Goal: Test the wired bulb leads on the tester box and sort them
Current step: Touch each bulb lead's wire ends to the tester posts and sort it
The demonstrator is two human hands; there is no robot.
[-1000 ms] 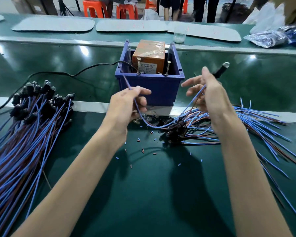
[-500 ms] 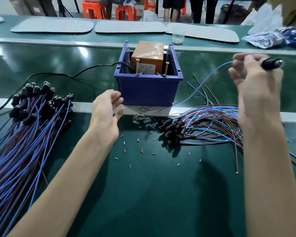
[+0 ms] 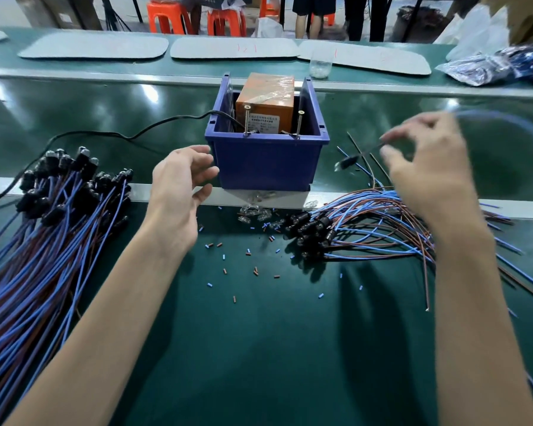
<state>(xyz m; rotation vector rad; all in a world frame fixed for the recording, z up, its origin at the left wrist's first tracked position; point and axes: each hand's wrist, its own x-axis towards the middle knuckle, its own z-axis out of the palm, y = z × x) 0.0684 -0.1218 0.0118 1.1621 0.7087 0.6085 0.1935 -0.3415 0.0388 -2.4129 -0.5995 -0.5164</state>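
Note:
The tester box [image 3: 266,101], orange and taped, sits in a blue bin [image 3: 266,158] with two screws standing at its front rim. My left hand [image 3: 179,182] hovers with relaxed fingers just left of the bin and holds nothing. My right hand [image 3: 428,170] is raised to the right of the bin and is blurred. One bulb lead's black socket [image 3: 348,162] shows just left of its fingertips over the belt. A blurred blue wire [image 3: 505,118] arcs off to the right. Whether the fingers still hold it is unclear.
A big bundle of leads [image 3: 43,229] lies at the left, a smaller fan of leads [image 3: 366,229] at the right. Loose clear bulbs [image 3: 254,213] and cut insulation bits [image 3: 246,265] litter the green belt. A black cable [image 3: 136,135] runs into the bin. A plastic cup [image 3: 320,64] stands behind.
My left hand let go of the lead and stayed by the bin. My right hand swung right with the lead, then dropped lower; the socket now shows left of its fingers.

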